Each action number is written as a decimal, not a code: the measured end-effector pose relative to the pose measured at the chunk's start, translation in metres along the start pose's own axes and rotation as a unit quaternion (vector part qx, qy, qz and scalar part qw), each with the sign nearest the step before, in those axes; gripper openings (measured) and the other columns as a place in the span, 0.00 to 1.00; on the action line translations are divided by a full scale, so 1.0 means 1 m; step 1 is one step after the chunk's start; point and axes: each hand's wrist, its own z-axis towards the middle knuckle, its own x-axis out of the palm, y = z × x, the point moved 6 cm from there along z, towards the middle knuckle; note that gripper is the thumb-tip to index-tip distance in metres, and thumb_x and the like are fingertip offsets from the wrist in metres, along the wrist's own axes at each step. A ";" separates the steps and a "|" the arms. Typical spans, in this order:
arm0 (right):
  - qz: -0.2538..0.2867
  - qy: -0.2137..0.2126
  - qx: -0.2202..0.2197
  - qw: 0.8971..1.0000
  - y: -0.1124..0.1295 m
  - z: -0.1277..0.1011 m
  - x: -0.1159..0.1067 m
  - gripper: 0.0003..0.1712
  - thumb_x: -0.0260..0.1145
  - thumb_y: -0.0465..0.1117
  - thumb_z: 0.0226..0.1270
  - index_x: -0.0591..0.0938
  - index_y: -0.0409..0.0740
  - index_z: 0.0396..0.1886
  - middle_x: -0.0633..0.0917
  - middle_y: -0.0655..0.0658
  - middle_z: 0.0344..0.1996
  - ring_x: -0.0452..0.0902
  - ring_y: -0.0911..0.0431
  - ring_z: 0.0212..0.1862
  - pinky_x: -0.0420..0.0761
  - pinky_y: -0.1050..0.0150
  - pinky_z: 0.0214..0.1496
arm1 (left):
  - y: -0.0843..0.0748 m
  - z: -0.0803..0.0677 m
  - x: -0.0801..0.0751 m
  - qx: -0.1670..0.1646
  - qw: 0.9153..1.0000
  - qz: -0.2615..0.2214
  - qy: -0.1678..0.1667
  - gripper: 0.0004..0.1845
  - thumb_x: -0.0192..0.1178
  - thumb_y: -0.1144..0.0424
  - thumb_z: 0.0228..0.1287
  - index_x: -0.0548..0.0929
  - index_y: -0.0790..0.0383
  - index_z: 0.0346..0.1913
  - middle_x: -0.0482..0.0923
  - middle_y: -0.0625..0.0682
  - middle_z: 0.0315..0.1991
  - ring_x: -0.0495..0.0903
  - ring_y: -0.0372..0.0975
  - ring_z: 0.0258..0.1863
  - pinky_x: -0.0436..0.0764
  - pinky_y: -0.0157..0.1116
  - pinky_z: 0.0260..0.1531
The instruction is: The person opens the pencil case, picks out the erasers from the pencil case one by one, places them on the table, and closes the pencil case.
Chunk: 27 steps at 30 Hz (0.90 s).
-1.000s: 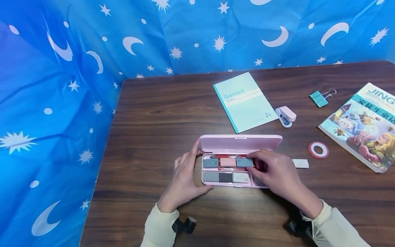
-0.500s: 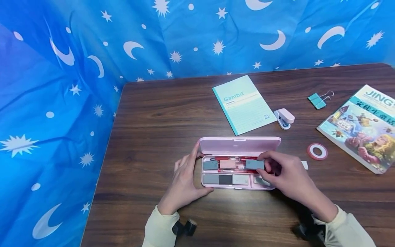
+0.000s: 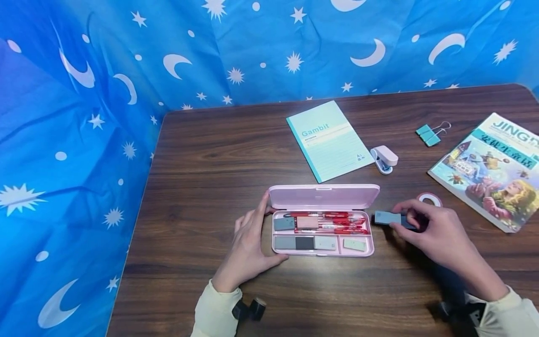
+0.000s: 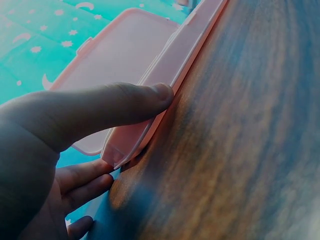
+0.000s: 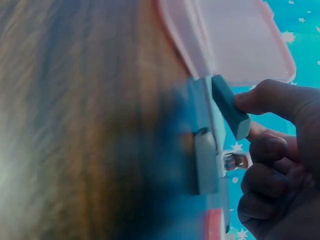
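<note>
A: Left side?
B: Left hand: fingers apart, thumb against the front wall of the pink case. Looks like light, stiff plastic; best steadied at the end.
A: And right of that?
B: Blue-gray block, just beside the case's right end, above the tabletop. Right hand: fingers clamped on it. Probably a light, firm, grippy eraser; best pinched across the long sides.
</note>
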 end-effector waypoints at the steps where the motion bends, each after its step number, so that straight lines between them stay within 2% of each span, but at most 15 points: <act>1: -0.007 0.005 -0.001 1.000 -0.002 0.000 0.002 0.17 0.79 0.32 0.50 0.83 0.50 0.37 0.69 0.56 0.19 0.61 0.66 0.22 0.58 0.68 0.25 | 0.000 0.000 0.000 -0.002 1.000 0.000 0.001 0.77 0.85 0.50 0.36 0.38 0.44 0.82 0.72 0.42 0.67 0.68 0.40 0.64 0.61 0.51 0.63; 11: -0.046 0.036 -0.005 0.998 -0.004 0.002 0.011 0.15 0.80 0.37 0.51 0.85 0.54 0.37 0.69 0.58 0.19 0.60 0.66 0.21 0.56 0.66 0.23 | 0.001 -0.001 0.001 -0.010 1.000 0.000 0.011 0.76 0.84 0.49 0.37 0.36 0.43 0.82 0.71 0.42 0.68 0.67 0.40 0.66 0.60 0.50 0.65; 19: -0.076 0.034 -0.014 0.996 -0.003 0.003 0.012 0.16 0.82 0.40 0.48 0.87 0.54 0.38 0.72 0.58 0.21 0.62 0.65 0.24 0.59 0.66 0.25 | 0.000 -0.001 0.000 -0.009 1.000 0.005 0.010 0.76 0.84 0.48 0.38 0.36 0.43 0.82 0.72 0.44 0.68 0.68 0.40 0.65 0.60 0.51 0.65; 27: -0.091 0.041 -0.025 0.995 -0.002 0.003 0.015 0.15 0.81 0.41 0.48 0.87 0.54 0.37 0.71 0.59 0.20 0.60 0.66 0.22 0.57 0.66 0.23 | 0.000 -0.001 -0.001 -0.008 1.000 0.004 0.010 0.76 0.84 0.48 0.38 0.36 0.43 0.82 0.72 0.44 0.68 0.69 0.40 0.64 0.61 0.51 0.65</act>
